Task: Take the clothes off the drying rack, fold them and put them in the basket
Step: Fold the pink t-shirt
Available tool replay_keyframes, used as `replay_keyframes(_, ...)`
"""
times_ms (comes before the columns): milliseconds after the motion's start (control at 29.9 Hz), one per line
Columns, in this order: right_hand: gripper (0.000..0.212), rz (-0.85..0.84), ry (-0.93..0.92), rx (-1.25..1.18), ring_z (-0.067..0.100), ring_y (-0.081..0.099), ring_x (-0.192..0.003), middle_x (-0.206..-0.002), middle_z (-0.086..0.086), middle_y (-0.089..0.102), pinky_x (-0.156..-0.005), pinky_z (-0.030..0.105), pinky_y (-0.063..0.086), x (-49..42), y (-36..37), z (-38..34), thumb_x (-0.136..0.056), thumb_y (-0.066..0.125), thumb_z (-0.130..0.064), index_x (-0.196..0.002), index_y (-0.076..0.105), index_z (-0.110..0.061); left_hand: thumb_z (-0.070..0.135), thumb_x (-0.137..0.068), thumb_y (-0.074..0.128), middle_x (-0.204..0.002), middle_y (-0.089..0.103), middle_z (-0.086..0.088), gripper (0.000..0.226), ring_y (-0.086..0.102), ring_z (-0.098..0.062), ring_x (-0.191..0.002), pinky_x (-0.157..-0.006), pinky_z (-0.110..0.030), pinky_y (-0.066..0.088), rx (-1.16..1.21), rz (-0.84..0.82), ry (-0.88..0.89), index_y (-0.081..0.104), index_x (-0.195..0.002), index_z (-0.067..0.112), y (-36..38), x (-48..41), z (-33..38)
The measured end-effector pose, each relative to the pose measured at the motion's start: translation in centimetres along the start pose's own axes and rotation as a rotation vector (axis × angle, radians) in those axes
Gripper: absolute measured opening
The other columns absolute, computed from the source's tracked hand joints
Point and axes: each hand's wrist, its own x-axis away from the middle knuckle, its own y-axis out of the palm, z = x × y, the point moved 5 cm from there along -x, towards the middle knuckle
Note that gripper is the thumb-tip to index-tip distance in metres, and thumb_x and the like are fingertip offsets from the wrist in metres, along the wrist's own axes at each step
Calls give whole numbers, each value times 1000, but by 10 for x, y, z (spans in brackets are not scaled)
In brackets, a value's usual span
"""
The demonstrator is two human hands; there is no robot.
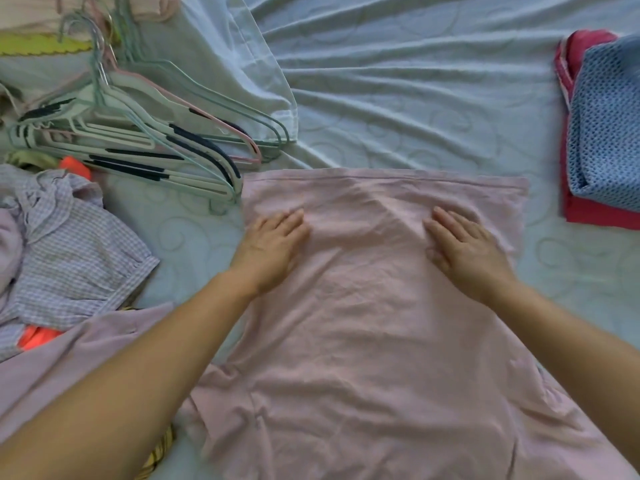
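Item 1. Pink garment (pixel 381 306): spread flat on the bed sheet (pixel 415 81), wrinkled, with its straight hemmed edge just beyond both sets of fingertips. It lies under both hands and runs back between the forearms towards the person.

Item 2. Left hand (pixel 273 244): palm down on the garment near its left edge, fingers straight and close together. It presses flat on the cloth and grasps nothing.

Item 3. Right hand (pixel 464 251): palm down on the garment, well apart from the left hand, fingers straight and slightly spread. It also lies flat on the cloth with nothing grasped. A raised crease in the cloth runs between the two hands.

Item 4. Hangers (pixel 138 133): a loose pile of pale green, white and pink ones with dark grip strips, beyond and to the outer side of the left hand.

Item 5. Checked shirt (pixel 69 244): crumpled, well to the outer side of the left hand, with a patch of orange cloth (pixel 74 166) at its far edge.

Item 6. Lilac garment (pixel 86 358): lying loose beneath the left forearm.

Item 7. Blue patterned cloth (pixel 609 133): folded, resting on a folded red garment (pixel 588 209), well beyond and to the outer side of the right hand.
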Motion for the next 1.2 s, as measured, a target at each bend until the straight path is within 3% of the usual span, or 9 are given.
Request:
replay_keyframes(134, 71, 2, 436, -147, 26, 15, -143, -157, 8, 14, -113, 41, 15, 17, -1, 47, -88, 29, -55, -145, 28, -14, 31, -91, 54, -144, 36, -20, 57, 34, -35, -133, -108, -42, 26, 319, 91, -453, 38, -138, 3, 28, 71, -33)
replay_keyframes(301, 49, 129, 344, -186, 39, 32, -133, -147, 23, 31, -110, 46, 24, 40, -10, 22, -88, 52, -16, -134, 42, 1, 24, -84, 67, -100, 57, -16, 32, 55, -37, -103, -83, -30, 42, 893, -47, -782, 56, -105, 2, 54, 174, -66)
replay_keyframes(468, 24, 83, 209, -767, 3, 58, -88, -111, 6, 60, -78, 9, 43, 78, 11, -95, -90, 53, -3, -111, 61, -12, 57, -54, 69, -88, 58, 1, 46, 53, -8, -85, -70, -14, 37, 743, -341, -558, 62, -84, 22, 69, 230, -58)
replay_keyframes(568, 28, -157, 271, -1078, -6, 61, -73, -90, 1, 64, -74, 17, 47, 99, 53, -165, -91, 51, 0, -88, 59, -27, 38, -54, 66, -71, 51, 2, 31, 47, -10, -67, -59, -21, 32, 851, -294, -620, 54, -68, 14, 66, 230, -57)
replay_keyframes(702, 16, -414, 302, -1213, 8, 60, -93, -100, -4, 65, -89, 31, 47, 131, 88, -231, -94, 53, -16, -95, 59, -31, 46, -53, 59, -60, 44, 8, 34, 39, 2, -50, -50, -19, 28, 927, -239, -599, 44, -64, 18, 36, 218, -48)
replay_keyframes(836, 24, -456, 505, -1542, 15, 63, -86, -92, -1, 70, -77, 27, 49, 147, 90, -247, -98, 42, -28, -98, 64, -17, 38, -68, 64, -74, 51, 4, 28, 45, 5, -57, -54, -12, 37, 1190, -270, -478, 49, -82, 17, 1, 204, 9)
replay_keyframes(1003, 36, -351, 754, -1782, 25, 66, -78, -82, 6, 73, -59, 28, 53, 163, 80, -194, -92, 47, -40, -93, 64, -8, 16, -94, 52, -117, 54, 1, 30, 66, -18, -85, -59, -24, 55, 1557, -805, -292, 43, -121, 24, -5, 191, 107)
replay_keyframes(1103, 58, -395, 745, -1911, 13, 70, -88, -99, 7, 73, -65, 21, 54, 173, 80, -173, -95, 25, -52, -116, 60, -11, 17, -94, 52, -94, 62, -5, 4, 64, -12, -69, -56, -26, 51, 1405, -559, -422, 54, -93, 20, 9, 150, 77)
replay_keyframes(1203, 47, -423, 751, -1690, -4, 58, -44, -65, -9, 68, -38, 9, 40, 180, 84, -165, -94, 40, -48, -119, 57, -13, 26, -90, 58, -93, 65, -17, 19, 64, -28, -79, -72, -41, 55, 1089, -85, -737, 49, -73, 21, 21, 100, 1)
